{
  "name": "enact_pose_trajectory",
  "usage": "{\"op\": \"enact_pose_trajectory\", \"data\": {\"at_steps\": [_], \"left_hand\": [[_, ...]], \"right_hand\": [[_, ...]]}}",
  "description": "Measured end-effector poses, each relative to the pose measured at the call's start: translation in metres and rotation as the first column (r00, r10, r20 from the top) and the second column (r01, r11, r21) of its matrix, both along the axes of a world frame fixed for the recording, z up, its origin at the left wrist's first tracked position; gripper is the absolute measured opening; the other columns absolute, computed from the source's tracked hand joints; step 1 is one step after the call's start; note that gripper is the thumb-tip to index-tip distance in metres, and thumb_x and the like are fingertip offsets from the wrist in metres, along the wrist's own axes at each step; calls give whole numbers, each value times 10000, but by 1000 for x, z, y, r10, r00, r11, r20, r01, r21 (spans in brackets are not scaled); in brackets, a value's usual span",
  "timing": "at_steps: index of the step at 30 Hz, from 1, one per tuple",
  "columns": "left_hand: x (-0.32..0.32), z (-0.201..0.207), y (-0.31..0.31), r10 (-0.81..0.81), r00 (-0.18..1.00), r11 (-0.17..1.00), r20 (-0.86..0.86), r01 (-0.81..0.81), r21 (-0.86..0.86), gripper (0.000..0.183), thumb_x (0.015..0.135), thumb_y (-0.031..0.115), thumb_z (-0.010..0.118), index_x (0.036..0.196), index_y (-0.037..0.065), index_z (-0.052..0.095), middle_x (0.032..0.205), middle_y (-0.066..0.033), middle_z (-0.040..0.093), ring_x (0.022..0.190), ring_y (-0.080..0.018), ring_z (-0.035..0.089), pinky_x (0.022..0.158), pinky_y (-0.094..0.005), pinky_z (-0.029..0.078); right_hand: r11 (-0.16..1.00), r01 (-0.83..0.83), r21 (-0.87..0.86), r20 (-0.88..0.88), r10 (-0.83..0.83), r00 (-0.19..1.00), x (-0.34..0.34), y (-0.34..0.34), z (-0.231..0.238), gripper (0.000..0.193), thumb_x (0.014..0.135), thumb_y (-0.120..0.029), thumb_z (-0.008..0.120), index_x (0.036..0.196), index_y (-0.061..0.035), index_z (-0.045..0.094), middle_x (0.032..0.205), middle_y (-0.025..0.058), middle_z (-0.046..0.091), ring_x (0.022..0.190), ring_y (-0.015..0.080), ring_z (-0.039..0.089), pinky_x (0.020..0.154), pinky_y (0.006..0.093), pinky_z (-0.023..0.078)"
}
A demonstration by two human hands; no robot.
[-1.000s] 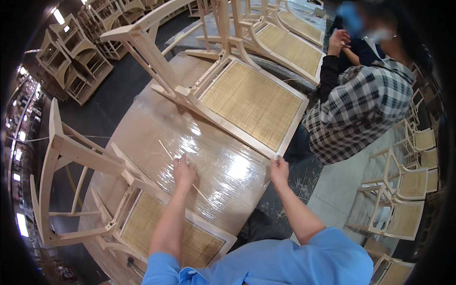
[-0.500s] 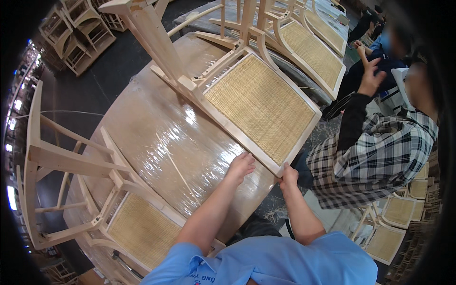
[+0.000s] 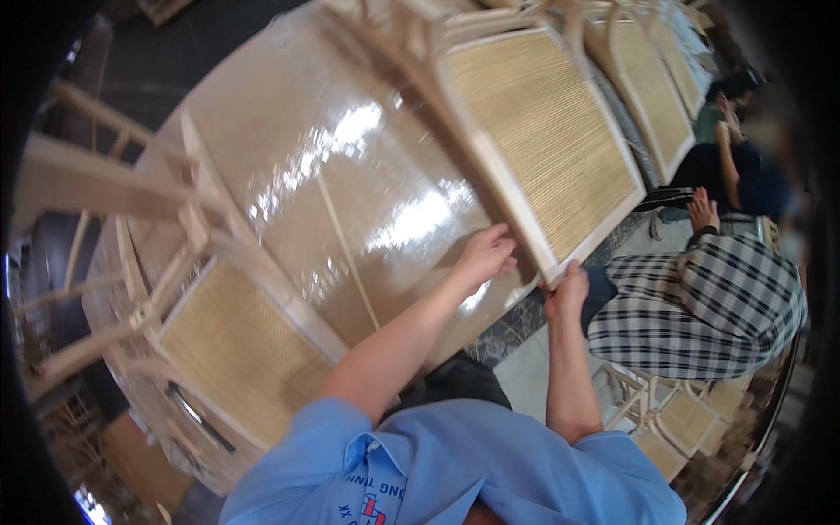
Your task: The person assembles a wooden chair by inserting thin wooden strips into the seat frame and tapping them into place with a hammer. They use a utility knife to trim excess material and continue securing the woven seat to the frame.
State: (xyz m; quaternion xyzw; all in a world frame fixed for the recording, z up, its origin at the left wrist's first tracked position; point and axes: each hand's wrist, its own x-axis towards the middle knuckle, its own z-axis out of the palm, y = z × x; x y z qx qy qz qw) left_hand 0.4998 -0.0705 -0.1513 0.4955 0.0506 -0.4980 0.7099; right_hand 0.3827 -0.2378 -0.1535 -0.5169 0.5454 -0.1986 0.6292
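A pale wooden chair with a woven cane panel (image 3: 547, 131) lies tipped on a table wrapped in shiny clear film (image 3: 289, 114). At the chair's near corner, my right hand (image 3: 567, 296) is closed, its thumb on the white-edged frame. My left hand (image 3: 483, 259) is just left of the chair's long side rail, fingers loosely apart with nothing held. Whether its fingertips touch the rail is hard to tell. The chair's legs at the top are blurred and partly cut off.
A second cane chair (image 3: 241, 350) lies at the left of the table, beside a dark-handled tool (image 3: 203, 420). More cane chairs (image 3: 652, 96) line the far right. A person in a plaid shirt (image 3: 691, 306) is close on the right, with stacked chairs (image 3: 691, 416) behind.
The whole view has shifted, with the chair now higher and further right in it. My right hand stays on its corner, my left beside the rail. The plaid-shirted person's raised hand is lower.
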Motion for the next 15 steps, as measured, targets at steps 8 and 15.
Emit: {"op": "enact_pose_trajectory", "data": {"at_steps": [8, 15], "left_hand": [[-23, -24, 62, 24, 626, 907, 779, -342, 247, 324, 890, 76, 572, 1195, 52, 678, 1046, -194, 702, 900, -379, 681, 840, -456, 545], [20, -16, 3, -328, 150, 882, 933, -305, 360, 300, 874, 82, 584, 1150, 65, 698, 1248, -135, 636, 1002, -328, 671, 803, -431, 550]], "right_hand": [[995, -31, -96, 59, 37, 998, 12, 20, 86, 310, 1078, -313, 435, 1193, -53, 558, 1024, 99, 639, 822, 219, 603, 593, 382, 465], [995, -18, -100, 42, 22, 999, 10, 28, 108, 332, 1071, -339, 455, 1213, -54, 549, 1040, 83, 636, 836, 221, 596, 581, 388, 450]]}}
